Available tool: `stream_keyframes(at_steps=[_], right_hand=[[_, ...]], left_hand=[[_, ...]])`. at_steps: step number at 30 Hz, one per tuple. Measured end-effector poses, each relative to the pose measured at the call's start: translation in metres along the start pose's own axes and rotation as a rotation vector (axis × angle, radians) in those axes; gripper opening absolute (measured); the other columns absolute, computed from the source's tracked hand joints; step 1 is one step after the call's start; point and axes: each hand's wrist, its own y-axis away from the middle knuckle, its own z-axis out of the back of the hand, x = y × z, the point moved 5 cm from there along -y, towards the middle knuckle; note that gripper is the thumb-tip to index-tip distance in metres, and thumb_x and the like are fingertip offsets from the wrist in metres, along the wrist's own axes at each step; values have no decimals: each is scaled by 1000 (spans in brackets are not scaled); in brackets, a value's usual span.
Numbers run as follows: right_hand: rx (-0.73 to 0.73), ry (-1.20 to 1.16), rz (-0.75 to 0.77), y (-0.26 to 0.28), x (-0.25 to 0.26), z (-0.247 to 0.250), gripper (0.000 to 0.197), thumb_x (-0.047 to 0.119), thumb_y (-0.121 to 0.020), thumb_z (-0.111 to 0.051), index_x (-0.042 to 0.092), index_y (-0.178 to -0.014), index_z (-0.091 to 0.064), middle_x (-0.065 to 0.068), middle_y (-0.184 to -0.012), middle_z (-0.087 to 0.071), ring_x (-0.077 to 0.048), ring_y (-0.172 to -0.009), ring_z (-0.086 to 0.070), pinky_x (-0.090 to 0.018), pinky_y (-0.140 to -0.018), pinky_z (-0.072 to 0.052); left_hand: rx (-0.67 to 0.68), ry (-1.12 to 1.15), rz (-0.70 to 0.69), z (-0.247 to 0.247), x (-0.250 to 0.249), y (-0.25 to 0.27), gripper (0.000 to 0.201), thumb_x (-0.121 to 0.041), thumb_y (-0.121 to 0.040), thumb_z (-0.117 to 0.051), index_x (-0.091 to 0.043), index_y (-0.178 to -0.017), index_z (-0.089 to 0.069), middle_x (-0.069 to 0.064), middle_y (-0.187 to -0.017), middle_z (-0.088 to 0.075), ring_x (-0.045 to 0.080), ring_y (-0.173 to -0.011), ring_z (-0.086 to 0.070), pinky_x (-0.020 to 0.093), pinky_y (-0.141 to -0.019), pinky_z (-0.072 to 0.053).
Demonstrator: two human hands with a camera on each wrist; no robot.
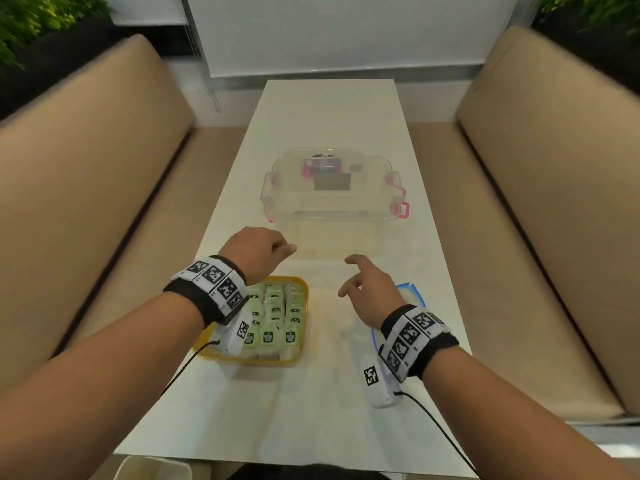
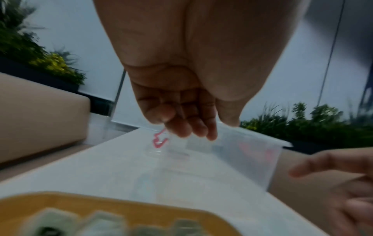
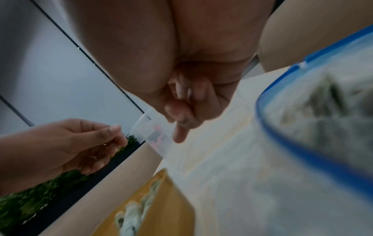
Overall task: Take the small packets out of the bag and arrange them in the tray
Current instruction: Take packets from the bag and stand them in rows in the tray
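A yellow tray (image 1: 291, 279) near the table's front left holds several rows of small green packets (image 1: 277, 317) standing upright. My left hand (image 1: 273, 245) hovers just beyond the tray's far edge, fingers loosely curled and holding nothing. To the right of the tray my right hand (image 1: 353, 275) hangs over the table, relaxed with the index finger out, also holding nothing. The clear bag with a blue zip edge (image 1: 414, 289) lies under my right wrist; in the right wrist view the bag (image 3: 322, 111) shows blurred greenish contents.
A clear plastic box with pink latches (image 1: 332, 188) stands on the white table (image 1: 311, 410) beyond both hands. Beige bench seats (image 1: 86, 202) run along both sides. Cables trail from both wrist cameras toward the front edge.
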Motion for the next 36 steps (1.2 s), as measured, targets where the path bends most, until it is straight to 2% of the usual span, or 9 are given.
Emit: stream_keyframes(at_steps=[4,8,12,16,23,27,29,32,36], right_hand=[[-122,4,-8,14,-36,50,31,8,-91,-53,26,-116,-58,4,-89,-66,-10,-69,-57,-21,-57,-43],[-111,244,-13,24,-71,78,9,25,-89,-65,30,-96,-63,2,-94,-56,-18,-82,-55,-29,-73,-43],[86,420,-141,36,-105,73,50,47,-75,-78,32,-118,-59,-2,-117,-40,-22,-89,-56,-27,-76,-45],[237,362,-92,41,-121,63,92,36,-66,-88,26,-143,-38,-5,-134,-44,-25,-118,-52,-32,-95,-46],[164,258,-35,41,-144,55,91,31,-69,-87,32,-145,-38,-1,-136,-45,-23,-122,-52,-32,-99,-44],[169,257,-3,40,-149,53,92,36,-69,-86,30,-145,-34,0,-136,-42,-23,-121,-53,-32,-97,-45],[170,243,-2,40,-150,52,93,38,-68,-85,29,-145,-33,0,-135,-42,-23,-119,-54,-33,-95,-46],[150,144,-33,36,-154,51,89,41,-66,-86,29,-140,-38,-1,-133,-46,-21,-116,-53,-31,-95,-45],[111,82,-37,34,-153,58,77,45,-65,-87,31,-131,-50,1,-120,-49,-18,-111,-54,-26,-89,-43]], left_hand=[[94,100,-226,-32,-83,4,20,-39,-95,-54,-25,-101,-68,-4,-104,-62,16,-90,-57,33,-84,-46],[205,72,-334,-88,-143,5,19,-31,-92,-60,-28,-110,-67,0,-123,-50,20,-108,-54,34,-95,-43],[277,-58,-219,-133,-163,0,50,-34,-89,-62,-21,-136,-50,7,-140,-35,30,-112,-56,37,-96,-45],[297,-56,-137,-158,-163,-1,63,-43,-78,-68,-15,-131,-48,7,-130,-41,28,-113,-54,40,-94,-49],[257,-8,-1,-184,-152,6,68,-38,-75,-73,-15,-131,-43,7,-128,-41,28,-114,-53,40,-94,-47],[148,47,32,-168,-153,7,73,-63,-66,-68,-25,-126,-51,0,-124,-41,20,-113,-47,40,-95,-47],[60,81,32,-159,-157,8,55,-62,-72,-67,-31,-116,-57,-5,-117,-45,15,-108,-50,36,-92,-48],[21,48,19,-154,-164,10,20,-41,-87,-61,-31,-104,-64,-5,-106,-56,17,-99,-58,31,-83,-49],[-39,55,63,-144,-166,10,16,-34,-90,-57,-31,-101,-69,-7,-100,-69,17,-93,-63,32,-80,-52]])
